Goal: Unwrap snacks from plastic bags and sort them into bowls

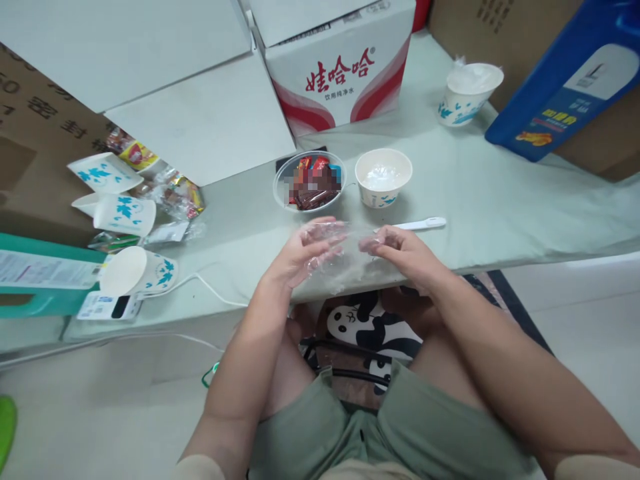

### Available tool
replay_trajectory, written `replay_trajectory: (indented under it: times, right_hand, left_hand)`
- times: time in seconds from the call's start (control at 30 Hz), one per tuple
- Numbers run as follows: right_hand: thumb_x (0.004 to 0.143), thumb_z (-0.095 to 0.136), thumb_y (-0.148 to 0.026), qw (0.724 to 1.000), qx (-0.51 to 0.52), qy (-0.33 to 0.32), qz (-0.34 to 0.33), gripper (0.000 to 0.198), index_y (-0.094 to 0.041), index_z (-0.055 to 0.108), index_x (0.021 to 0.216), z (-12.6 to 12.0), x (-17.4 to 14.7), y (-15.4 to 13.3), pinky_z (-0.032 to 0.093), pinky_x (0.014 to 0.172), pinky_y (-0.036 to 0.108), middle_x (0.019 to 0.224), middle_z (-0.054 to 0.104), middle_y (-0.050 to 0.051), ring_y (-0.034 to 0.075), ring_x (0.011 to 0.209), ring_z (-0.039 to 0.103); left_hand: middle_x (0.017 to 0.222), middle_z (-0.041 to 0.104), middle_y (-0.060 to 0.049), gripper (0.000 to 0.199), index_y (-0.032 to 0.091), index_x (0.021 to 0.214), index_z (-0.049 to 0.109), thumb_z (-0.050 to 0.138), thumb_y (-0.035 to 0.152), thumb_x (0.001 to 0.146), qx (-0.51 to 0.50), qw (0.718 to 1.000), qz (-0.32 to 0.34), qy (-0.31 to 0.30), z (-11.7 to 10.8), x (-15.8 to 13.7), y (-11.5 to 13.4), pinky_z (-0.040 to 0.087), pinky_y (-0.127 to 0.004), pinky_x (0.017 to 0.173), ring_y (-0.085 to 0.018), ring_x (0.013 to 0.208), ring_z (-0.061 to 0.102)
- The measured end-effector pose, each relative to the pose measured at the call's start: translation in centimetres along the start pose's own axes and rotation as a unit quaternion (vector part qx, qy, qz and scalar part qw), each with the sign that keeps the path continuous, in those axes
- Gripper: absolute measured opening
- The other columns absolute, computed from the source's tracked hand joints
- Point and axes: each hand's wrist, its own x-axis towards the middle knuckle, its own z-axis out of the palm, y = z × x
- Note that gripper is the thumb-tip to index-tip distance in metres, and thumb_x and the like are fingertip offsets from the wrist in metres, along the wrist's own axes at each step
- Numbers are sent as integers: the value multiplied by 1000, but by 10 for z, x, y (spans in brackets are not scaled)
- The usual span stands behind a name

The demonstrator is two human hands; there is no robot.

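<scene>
Right hand (403, 252) pinches thin, clear plastic film (347, 260); left hand (310, 248) apart, fingers parted against it. Round white paper cup (369, 194) beyond.

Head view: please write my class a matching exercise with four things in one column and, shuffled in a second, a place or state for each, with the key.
Things
1. clear plastic film
2. clear bowl
3. white plastic utensil
4. blue container

Place or state
A. at the picture's right, in front of cardboard
B. between the left hand and the right hand
C. filled with wrapped things, some of them red
D. lying on the cloth, just beyond the right hand

Pairs: 1-B, 2-C, 3-D, 4-A
</scene>
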Motion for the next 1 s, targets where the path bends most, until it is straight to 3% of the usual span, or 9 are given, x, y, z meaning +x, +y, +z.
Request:
replay_trajectory:
  times: [0.17,0.4,0.53,0.63,0.7,0.77,0.87,0.93,1.0]
  right_hand:
    - [70,80,-40,999,32,11,36,41,-26,46,89,7,1,-2,53,74,34,87,74,0,19,82,71]
    - [78,71,-36,997,18,-41,54,25,-25,51,89,5,-1,-10,48,59,29,61,66,-4,15,55,61]
    - [74,70,-33,996,79,-43,4,20,-26,62,90,-10,-5,-11,53,70,34,73,68,-2,18,67,64]
    - [78,59,-50,995,65,-59,-51,30,-22,69,73,-26,-7,-11,53,87,43,96,73,9,27,94,67]
    - [83,57,-54,996,2,13,-85,36,-22,68,71,-30,-8,-10,49,100,47,108,73,11,30,109,64]
    - [82,66,-48,990,-47,80,-102,25,-24,69,84,-26,-8,-8,47,103,47,113,73,9,28,114,63]
    - [75,75,-41,996,-61,-20,-56,36,-26,66,106,-8,-6,-5,55,88,40,109,74,6,25,104,67]
    - [76,73,-38,985,-113,-131,-6,23,-23,66,93,5,-5,-2,53,69,33,87,73,3,21,82,67]
    - [79,64,-32,964,-198,-176,20,13,-22,61,73,13,-4,1,43,56,28,65,62,-2,16,62,57]
  left_hand:
    - [98,77,-6,24,17,89,71,83,25,69,70,997,-31,-5,3,-2,-8,57,-30,81,-19,92,74]
    - [51,56,7,31,20,101,67,78,37,78,130,988,-82,-31,-18,-9,0,43,-21,42,-11,41,54]
    - [65,63,2,27,17,82,68,83,31,65,53,998,-21,-25,-24,-11,9,50,-24,53,-11,53,59]
    - [69,64,-4,35,13,69,69,71,49,71,64,997,-21,-37,-26,-9,14,47,-26,55,-13,57,57]
    - [64,61,-4,41,14,64,66,62,53,77,132,991,-16,-35,-26,-8,14,42,-25,54,-13,58,52]
    - [63,58,0,27,17,64,63,68,40,75,232,972,5,-46,-24,-9,13,40,-24,58,-12,61,50]
    - [69,58,2,11,18,72,63,73,23,69,320,941,20,-111,-20,-9,10,39,-24,63,-12,65,50]
    - [68,55,3,10,19,80,64,69,21,72,336,936,22,-103,-19,-9,8,36,-24,60,-11,61,46]
    - [73,56,3,21,21,92,66,67,16,72,372,926,53,-23,-17,-9,6,38,-25,60,-12,61,47]
